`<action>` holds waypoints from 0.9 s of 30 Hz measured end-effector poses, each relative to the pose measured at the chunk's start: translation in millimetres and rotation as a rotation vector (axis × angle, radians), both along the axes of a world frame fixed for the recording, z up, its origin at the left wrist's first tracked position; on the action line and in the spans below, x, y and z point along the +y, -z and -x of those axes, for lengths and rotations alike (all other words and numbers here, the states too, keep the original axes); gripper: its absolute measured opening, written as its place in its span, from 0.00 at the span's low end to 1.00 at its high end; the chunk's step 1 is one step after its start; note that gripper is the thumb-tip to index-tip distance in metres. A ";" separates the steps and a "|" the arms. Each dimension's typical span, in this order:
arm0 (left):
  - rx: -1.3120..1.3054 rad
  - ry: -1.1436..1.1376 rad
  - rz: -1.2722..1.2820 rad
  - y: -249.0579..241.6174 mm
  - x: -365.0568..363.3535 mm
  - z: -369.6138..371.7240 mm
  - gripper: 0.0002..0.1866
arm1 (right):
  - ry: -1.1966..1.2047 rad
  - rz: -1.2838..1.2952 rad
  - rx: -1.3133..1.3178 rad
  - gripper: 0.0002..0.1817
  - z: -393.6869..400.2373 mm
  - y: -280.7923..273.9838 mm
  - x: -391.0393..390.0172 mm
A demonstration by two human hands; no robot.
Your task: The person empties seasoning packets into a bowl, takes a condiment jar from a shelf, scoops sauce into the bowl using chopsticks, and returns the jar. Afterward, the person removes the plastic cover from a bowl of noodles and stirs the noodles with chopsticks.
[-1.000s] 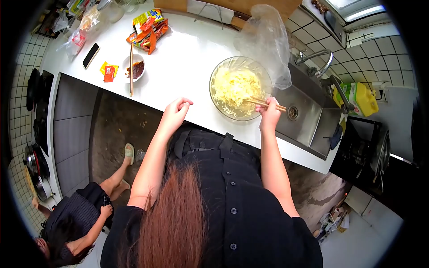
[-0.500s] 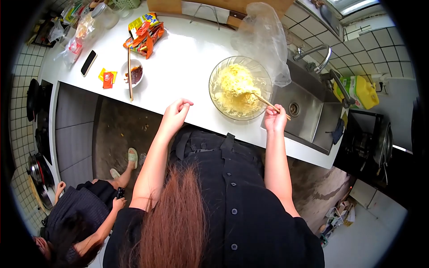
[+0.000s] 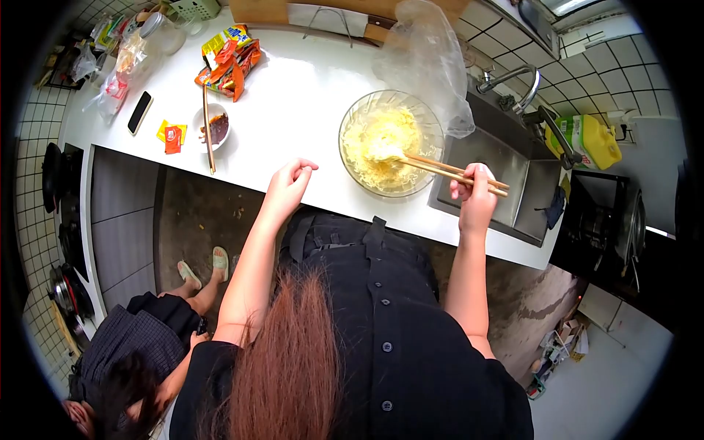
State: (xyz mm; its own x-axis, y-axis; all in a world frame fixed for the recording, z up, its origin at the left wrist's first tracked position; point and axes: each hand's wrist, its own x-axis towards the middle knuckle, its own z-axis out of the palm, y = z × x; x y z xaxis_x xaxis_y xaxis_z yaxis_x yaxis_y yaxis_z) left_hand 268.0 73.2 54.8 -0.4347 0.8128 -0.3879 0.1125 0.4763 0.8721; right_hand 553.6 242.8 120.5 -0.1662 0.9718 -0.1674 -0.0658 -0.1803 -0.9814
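Note:
Yellow noodles (image 3: 381,139) fill a clear glass bowl (image 3: 352,170) near the counter's front edge. My right hand (image 3: 475,192) grips a pair of wooden chopsticks (image 3: 447,171), whose tips reach into the noodles. My left hand (image 3: 290,185), fingers curled with nothing visible in them, hovers at the counter edge left of the bowl. Farther left, a small white bowl (image 3: 226,139) holds dark red sauce (image 3: 217,128), and another pair of chopsticks (image 3: 208,147) rests across it.
Orange and yellow packets (image 3: 231,62), small sachets (image 3: 172,138) and a phone (image 3: 140,112) lie on the left. Behind the glass bowl is a plastic bag (image 3: 429,66); right of it, a sink (image 3: 495,158) and faucet (image 3: 529,88). Another person (image 3: 132,345) is at lower left.
My right hand has moved right and a little down, drawing the chopsticks' held ends outward, and the noodles have shifted in the bowl. My left hand has barely moved. The other person has shifted.

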 end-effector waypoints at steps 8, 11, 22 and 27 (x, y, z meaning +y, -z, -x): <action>0.011 -0.010 -0.023 2.4 0.9 0.0 0.10 | -0.033 -0.253 -0.187 0.07 5.1 -21.3 24.9; 0.001 -0.013 -0.024 2.2 0.0 -0.2 0.10 | -0.115 -0.415 -0.485 0.07 12.7 14.5 35.7; 0.028 -0.049 0.007 4.6 -13.5 1.2 0.10 | -0.108 -0.084 -0.355 0.10 30.7 63.6 27.1; 0.001 -0.074 0.000 6.0 -16.7 -2.9 0.10 | 0.109 0.026 -0.099 0.12 2.7 100.1 29.3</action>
State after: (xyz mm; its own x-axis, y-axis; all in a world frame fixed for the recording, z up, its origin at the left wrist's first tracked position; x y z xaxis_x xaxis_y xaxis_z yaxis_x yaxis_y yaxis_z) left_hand 270.9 56.5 48.8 -0.4937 0.7788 -0.3870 0.0782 0.4830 0.8721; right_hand 550.9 272.1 20.4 -0.0409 0.9782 -0.2034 0.0107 -0.2031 -0.9791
